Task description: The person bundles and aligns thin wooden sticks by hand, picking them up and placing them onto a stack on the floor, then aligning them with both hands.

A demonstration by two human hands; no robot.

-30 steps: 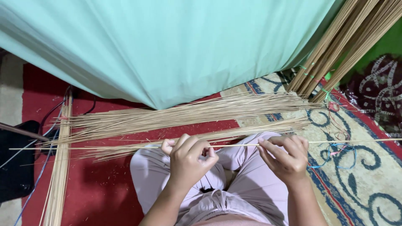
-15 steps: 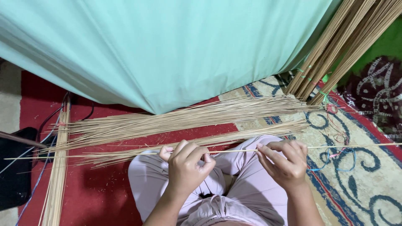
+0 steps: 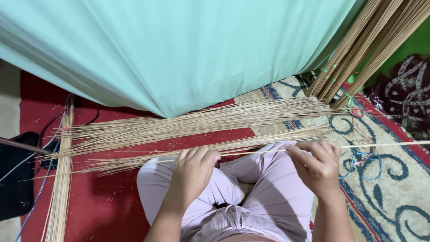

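Observation:
I sit cross-legged in pale pink trousers on the floor. Both hands hold one long thin bamboo stick (image 3: 251,153) that lies level across my knees. My left hand (image 3: 195,168) grips it near the middle, fingers curled over it. My right hand (image 3: 319,163) pinches it further right, and the stick runs on past that hand to the right edge. Just beyond my knees lies a loose pile of thin sticks (image 3: 201,123), spread left to right on the floor.
A large mint-green cloth (image 3: 179,49) hangs over the far side. Tied bundles of longer sticks (image 3: 371,49) lean at the upper right. Another bundle (image 3: 60,179) lies along the left, beside cables and a dark object. A red mat and a patterned rug (image 3: 389,179) cover the floor.
The stick has slid to the right through my hands; its left end, earlier far out at the left, now lies close to my left hand. Both hands stay on it.

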